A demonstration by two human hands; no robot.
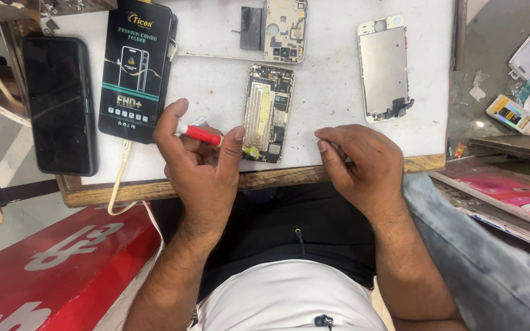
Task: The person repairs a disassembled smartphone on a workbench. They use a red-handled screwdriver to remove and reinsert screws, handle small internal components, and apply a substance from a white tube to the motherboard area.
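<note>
Your left hand (pixel 200 162) gripped the red screwdriver (pixel 199 133), tip hidden beside the opened phone (pixel 268 113); right hand (pixel 357 160) curled, contents unclear.

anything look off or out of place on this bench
The opened phone sits tilted at the white board's front edge, internals exposed, near the left hand's red screwdriver. Small debris specks lie beside it.
</note>
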